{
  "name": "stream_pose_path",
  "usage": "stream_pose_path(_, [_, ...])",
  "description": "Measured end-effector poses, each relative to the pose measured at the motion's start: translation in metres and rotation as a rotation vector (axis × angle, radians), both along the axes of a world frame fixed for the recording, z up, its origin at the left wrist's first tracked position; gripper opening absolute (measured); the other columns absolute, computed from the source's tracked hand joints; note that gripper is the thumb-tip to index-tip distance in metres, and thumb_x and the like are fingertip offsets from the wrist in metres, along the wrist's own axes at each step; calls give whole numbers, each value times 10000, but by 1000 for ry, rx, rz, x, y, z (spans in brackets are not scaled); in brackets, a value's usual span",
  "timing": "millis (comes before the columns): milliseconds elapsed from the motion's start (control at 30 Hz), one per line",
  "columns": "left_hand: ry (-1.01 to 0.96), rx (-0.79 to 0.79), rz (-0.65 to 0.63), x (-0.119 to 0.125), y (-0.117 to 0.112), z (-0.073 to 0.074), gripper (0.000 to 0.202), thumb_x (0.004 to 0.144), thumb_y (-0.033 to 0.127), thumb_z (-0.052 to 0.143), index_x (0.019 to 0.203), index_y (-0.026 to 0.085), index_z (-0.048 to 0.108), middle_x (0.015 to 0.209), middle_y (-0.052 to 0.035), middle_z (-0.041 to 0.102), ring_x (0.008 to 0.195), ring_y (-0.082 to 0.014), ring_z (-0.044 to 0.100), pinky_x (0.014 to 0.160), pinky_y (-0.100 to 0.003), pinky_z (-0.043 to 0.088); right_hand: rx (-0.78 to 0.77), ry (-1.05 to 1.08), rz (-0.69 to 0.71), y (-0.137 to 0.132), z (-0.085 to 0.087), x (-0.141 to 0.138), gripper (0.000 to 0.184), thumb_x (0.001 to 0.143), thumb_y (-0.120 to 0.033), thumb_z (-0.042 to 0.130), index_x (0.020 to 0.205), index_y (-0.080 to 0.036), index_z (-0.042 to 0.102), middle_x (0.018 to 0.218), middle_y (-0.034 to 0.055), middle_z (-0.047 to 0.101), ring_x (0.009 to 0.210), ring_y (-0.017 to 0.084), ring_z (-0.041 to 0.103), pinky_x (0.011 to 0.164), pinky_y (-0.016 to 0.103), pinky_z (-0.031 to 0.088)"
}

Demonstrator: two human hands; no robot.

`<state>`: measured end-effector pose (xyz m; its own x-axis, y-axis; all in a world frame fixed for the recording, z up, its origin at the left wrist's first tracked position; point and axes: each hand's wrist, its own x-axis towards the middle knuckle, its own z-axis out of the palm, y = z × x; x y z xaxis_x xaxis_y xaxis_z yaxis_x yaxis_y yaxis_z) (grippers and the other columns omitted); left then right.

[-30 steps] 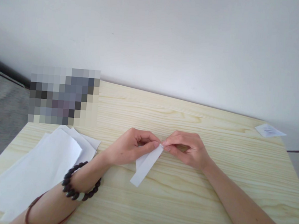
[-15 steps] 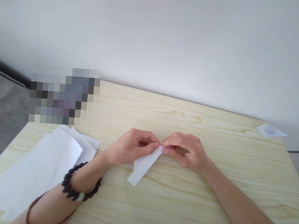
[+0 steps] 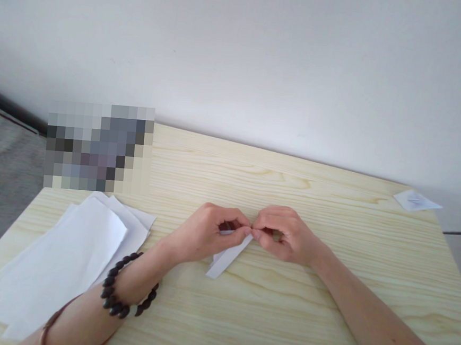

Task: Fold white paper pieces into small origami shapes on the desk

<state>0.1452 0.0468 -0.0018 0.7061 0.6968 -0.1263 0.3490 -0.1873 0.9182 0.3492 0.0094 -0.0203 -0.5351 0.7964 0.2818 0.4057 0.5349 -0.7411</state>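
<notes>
Over the middle of the wooden table, a small folded piece of white paper (image 3: 229, 256) slants down and to the left from my fingertips. My left hand (image 3: 213, 232) pinches its upper end between thumb and index finger. Right beside it, my right hand (image 3: 287, 233) is closed in a pinch at the same tip, its fingertips meeting those of the left. Part of the folded paper lies hidden behind my left thumb and fingers.
Several white paper sheets (image 3: 60, 255) lie in a loose pile at the left of the pale wooden table (image 3: 283, 315). At the far right corner sits a small folded paper (image 3: 415, 201). A pixelated patch covers something at the back left. A white wall stands behind.
My left hand has shifted slightly to the right, and both hands' fingertips have drawn together. The paper's lower end has swung up a little and shows a narrower face.
</notes>
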Motion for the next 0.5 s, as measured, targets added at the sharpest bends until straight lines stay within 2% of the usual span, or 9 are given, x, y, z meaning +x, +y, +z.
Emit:
stream_pose_path(267, [-30, -87, 19, 2, 1, 5, 186, 819, 254, 564, 732, 137, 680, 618, 21, 622, 553, -70, 512, 492, -149, 373, -89, -27, 14, 1, 8, 2, 183, 859, -154, 449, 715, -178, 559, 560, -32, 507, 549, 104, 452, 595, 242, 355])
stream_pose_path(400, [-39, -111, 0, -1, 3, 4, 185, 826, 258, 564, 745, 136, 678, 628, 22, 621, 561, -69, 513, 500, -148, 377, -143, 24, 46, 1, 11, 4, 211, 857, -125, 408, 745, -171, 581, 608, -15, 584, 587, 106, 523, 637, 243, 386])
stream_pose_path(500, [-40, -107, -18, -2, 4, 3, 190, 831, 264, 562, 750, 134, 675, 623, 28, 614, 554, -63, 505, 500, -145, 373, -179, 58, 64, 2, 10, 5, 209, 862, -154, 402, 773, -164, 591, 625, -7, 573, 608, 111, 529, 632, 243, 388])
